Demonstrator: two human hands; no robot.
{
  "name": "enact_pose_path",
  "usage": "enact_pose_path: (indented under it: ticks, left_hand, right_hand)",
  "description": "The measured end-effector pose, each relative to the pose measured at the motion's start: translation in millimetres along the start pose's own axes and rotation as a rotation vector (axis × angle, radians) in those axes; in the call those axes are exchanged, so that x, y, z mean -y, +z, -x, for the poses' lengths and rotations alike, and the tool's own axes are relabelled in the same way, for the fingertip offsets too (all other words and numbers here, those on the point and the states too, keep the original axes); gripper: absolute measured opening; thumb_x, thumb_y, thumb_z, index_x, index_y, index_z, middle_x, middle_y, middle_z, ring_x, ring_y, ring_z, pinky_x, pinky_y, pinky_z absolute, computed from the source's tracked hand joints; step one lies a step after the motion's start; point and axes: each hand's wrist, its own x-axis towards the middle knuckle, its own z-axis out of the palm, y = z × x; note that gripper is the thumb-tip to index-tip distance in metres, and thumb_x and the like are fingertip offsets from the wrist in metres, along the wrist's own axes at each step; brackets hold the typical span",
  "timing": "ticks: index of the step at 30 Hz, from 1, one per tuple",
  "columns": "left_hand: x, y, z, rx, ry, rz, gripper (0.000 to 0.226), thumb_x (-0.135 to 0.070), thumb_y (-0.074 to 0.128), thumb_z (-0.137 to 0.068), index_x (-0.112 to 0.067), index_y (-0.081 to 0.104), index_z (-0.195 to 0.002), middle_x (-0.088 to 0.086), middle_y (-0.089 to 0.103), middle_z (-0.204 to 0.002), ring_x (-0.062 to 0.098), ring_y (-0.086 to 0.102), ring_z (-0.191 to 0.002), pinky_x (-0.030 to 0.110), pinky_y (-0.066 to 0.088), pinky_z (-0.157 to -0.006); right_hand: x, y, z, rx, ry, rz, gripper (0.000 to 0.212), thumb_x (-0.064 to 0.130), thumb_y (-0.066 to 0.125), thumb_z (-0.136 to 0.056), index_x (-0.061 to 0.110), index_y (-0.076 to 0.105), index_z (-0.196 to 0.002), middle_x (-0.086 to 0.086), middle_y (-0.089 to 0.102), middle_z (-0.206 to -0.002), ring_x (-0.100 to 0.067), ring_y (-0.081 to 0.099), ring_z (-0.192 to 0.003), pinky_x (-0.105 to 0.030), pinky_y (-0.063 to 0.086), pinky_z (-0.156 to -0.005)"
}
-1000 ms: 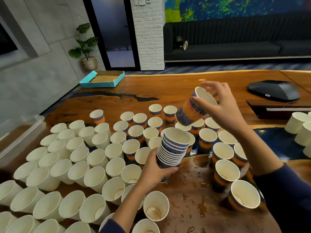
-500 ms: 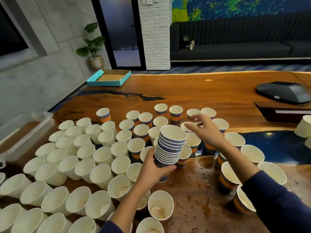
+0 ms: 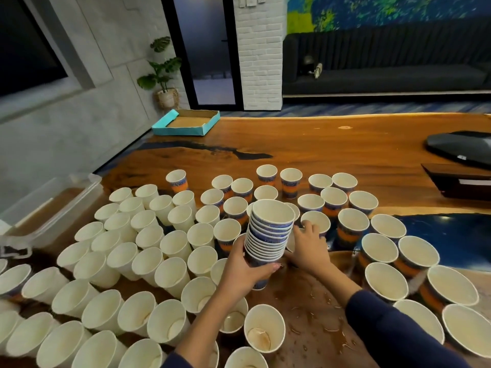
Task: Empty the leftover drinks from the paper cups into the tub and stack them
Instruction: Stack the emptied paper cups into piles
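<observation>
Left hand [image 3: 243, 272] gripping cup stack [image 3: 268, 232], right hand [image 3: 308, 248] reaching behind it

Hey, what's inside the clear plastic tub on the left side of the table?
The tub holds brown liquid, presumably the poured-out drinks. Its near wall and the frame's edge hide part of it, so its depth cannot be told.

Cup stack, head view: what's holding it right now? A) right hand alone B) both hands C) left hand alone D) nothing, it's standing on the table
C: the left hand grips the cup stack near its bottom, its fingers wrapped round it, while the right hand reaches past the stack toward the loose cups behind it; what that hand touches is hidden by the stack.
</observation>
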Motion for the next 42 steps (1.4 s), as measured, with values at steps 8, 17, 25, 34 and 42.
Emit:
enact_pose_path:
  ticks: [8,17,25,34,42]
  left_hand:
    - [3.6,0.6,-2.6,-0.013,-0.001,-0.004,0.089,-0.025,0.085,-0.07,-0.024,0.034,-0.143,-0.007,0.046,-0.14,0.016,0.044,-0.131,0.034,0.044,-0.101]
    - [-2.2,5.7,-2.0,0.008,0.017,-0.002,0.08,-0.022,0.083,-0.071,-0.029,0.035,-0.135,-0.016,0.045,-0.124,0.004,0.042,-0.117,0.021,0.042,-0.09]
    - [-9.0,11.5,-3.4,0.031,0.036,-0.036,0.073,-0.024,0.082,-0.074,-0.035,0.03,-0.124,-0.022,0.041,-0.113,0.0,0.04,-0.11,0.01,0.041,-0.079]
    - [-11.4,11.5,-6.3,0.027,0.023,-0.01,0.074,-0.02,0.082,-0.073,-0.032,0.033,-0.127,-0.021,0.042,-0.115,0.0,0.04,-0.111,0.009,0.041,-0.079]
    - [-10.6,11.0,-9.3,0.034,0.01,-0.026,0.082,-0.023,0.081,-0.075,-0.025,0.033,-0.14,-0.018,0.042,-0.121,0.001,0.039,-0.113,0.015,0.04,-0.084]
  right_hand:
    - [-9.0,-35.9,11.4,-0.092,-0.124,-0.087,0.065,0.049,0.064,-0.084,0.027,0.041,-0.14,-0.001,0.02,-0.155,-0.024,0.018,-0.142,-0.04,0.039,-0.106]
    - [13.6,-174.7,18.2,-0.639,-0.244,-0.57,0.05,0.046,0.066,-0.084,0.024,0.053,-0.127,0.0,0.042,-0.128,-0.007,0.03,-0.115,-0.023,0.038,-0.085]
    - [33.8,-192.2,48.1,-0.223,-0.361,-0.547,0.076,0.073,0.045,-0.069,0.033,0.046,-0.133,0.008,0.039,-0.138,-0.006,0.032,-0.127,-0.034,0.032,-0.106]
    - [-26.6,-124.0,-18.4,-0.235,0.009,-0.404,0.055,0.049,0.061,-0.086,0.018,0.051,-0.13,-0.007,0.052,-0.132,-0.025,0.046,-0.123,-0.047,0.035,-0.103]
    - [-40.4,-43.6,-39.1,0.08,0.091,0.032,0.081,0.061,0.06,-0.082,0.019,0.027,-0.143,-0.01,0.039,-0.147,-0.03,0.038,-0.133,-0.05,0.026,-0.111]
